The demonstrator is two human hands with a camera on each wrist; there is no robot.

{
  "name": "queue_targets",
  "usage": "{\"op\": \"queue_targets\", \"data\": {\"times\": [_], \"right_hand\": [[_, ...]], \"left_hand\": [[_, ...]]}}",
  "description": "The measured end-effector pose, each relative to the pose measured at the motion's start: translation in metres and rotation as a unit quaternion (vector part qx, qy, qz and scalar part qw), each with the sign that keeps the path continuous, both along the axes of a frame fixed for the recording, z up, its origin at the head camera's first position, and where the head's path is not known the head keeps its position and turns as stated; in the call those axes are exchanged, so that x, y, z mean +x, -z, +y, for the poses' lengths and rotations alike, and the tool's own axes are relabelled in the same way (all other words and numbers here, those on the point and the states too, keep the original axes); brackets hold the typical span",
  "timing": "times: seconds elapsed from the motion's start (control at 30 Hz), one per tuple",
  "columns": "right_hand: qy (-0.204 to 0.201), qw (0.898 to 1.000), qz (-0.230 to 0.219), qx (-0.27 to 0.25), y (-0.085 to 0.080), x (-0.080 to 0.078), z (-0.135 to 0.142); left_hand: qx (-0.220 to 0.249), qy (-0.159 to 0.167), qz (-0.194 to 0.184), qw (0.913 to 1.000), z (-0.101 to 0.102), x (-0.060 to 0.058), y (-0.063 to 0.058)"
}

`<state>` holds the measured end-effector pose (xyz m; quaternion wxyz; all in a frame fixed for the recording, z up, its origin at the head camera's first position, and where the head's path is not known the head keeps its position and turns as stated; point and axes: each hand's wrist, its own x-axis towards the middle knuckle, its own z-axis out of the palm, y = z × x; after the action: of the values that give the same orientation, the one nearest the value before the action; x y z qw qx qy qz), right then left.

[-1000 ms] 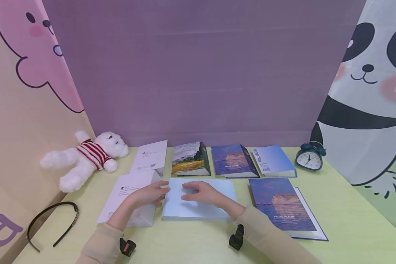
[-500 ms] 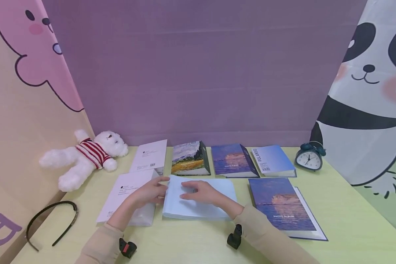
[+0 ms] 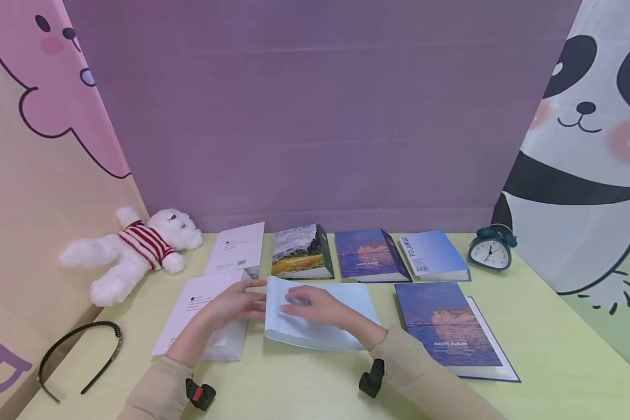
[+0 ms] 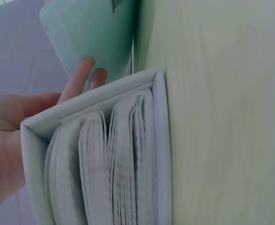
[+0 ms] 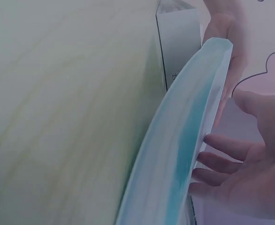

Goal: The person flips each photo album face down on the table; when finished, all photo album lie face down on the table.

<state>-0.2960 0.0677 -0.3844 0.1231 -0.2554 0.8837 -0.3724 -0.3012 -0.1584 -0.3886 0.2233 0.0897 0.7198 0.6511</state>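
Observation:
A pale blue soft-cover album [image 3: 354, 297] lies on the table, its left edge raised and its body slightly bent. At that edge my left hand [image 3: 236, 304] touches it with extended fingers, partly hidden by the cover. My right hand [image 3: 315, 306] rests its fingertips on top; the right wrist view shows these fingers [image 5: 226, 164] nearly straight against the album [image 5: 189, 140]. Just left of the album, under my left hand, stands a white slipcase [image 3: 226, 344]. Seen from the left wrist, page edges [image 4: 118, 168] fill its open end.
Behind stand a white case [image 3: 236, 248], a landscape album [image 3: 299, 251], a sea-cliff album [image 3: 367, 256] and a blue Polaroid album [image 3: 436, 254]. Another sea-cliff album [image 3: 448, 326] lies right. A teddy bear [image 3: 142, 251] and headband [image 3: 118, 350] sit left, an alarm clock [image 3: 490, 254] right.
The pale blue album's left edge has risen off the table and shifted right, away from the white slipcase. My left fingers have followed it; my right hand has stayed on top.

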Motion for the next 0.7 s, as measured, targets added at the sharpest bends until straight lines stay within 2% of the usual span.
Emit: {"op": "queue_targets", "data": {"times": [0.2,0.4,0.57,0.7], "right_hand": [[-0.004,1.0,0.02,0.023,-0.009,0.009,-0.006],[0.01,0.998,0.049,0.036,-0.015,0.019,-0.016],[0.01,1.0,0.023,0.015,-0.02,0.028,-0.024],[0.005,1.0,-0.004,0.02,-0.023,0.032,-0.026]], "left_hand": [[0.023,0.012,0.006,0.9996,-0.001,0.003,-0.002],[0.037,0.001,0.025,0.999,0.002,0.005,-0.003],[0.034,-0.011,0.043,0.9984,0.003,0.006,-0.006],[0.037,-0.01,0.046,0.9982,0.004,0.007,-0.007]]}}
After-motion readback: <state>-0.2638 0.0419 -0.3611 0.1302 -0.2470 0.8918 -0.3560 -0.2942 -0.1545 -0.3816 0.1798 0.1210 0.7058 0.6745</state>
